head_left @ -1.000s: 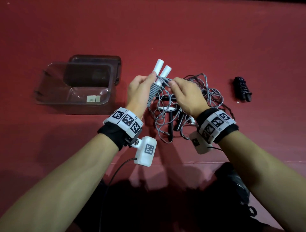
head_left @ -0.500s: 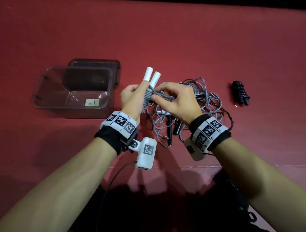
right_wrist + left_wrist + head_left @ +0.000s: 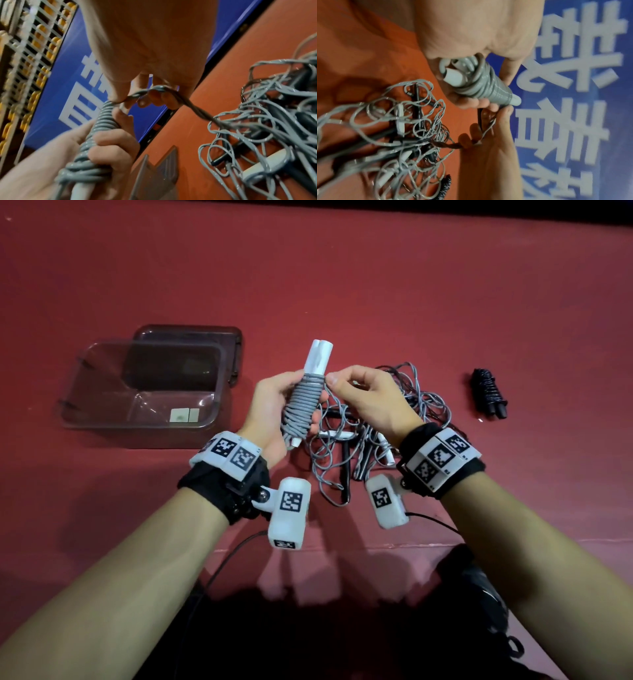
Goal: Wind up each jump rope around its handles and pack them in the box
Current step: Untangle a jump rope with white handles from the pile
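My left hand (image 3: pixel 274 409) grips a pair of white handles wrapped in grey rope coils (image 3: pixel 305 402), held upright above the red table (image 3: pixel 376 285); the same bundle (image 3: pixel 481 81) (image 3: pixel 101 124) shows in both wrist views. My right hand (image 3: pixel 363 395) pinches the grey rope (image 3: pixel 154 90) just right of the coil's top. The loose rope runs down from it into a tangled pile of grey ropes and handles (image 3: pixel 370 436) beneath both hands. A clear plastic box (image 3: pixel 137 385) stands open and empty at the left.
A wound black jump rope (image 3: pixel 488 393) lies on the table at the right. The box's dark lid (image 3: pixel 191 350) lies behind the box. Black and white handles (image 3: pixel 267 165) are mixed into the tangle. The table's front edge runs just below my wrists.
The right hand has carried the rope round the handles again, adding turns higher up the bundle. The left hand has turned the bundle more upright and nearer to me.
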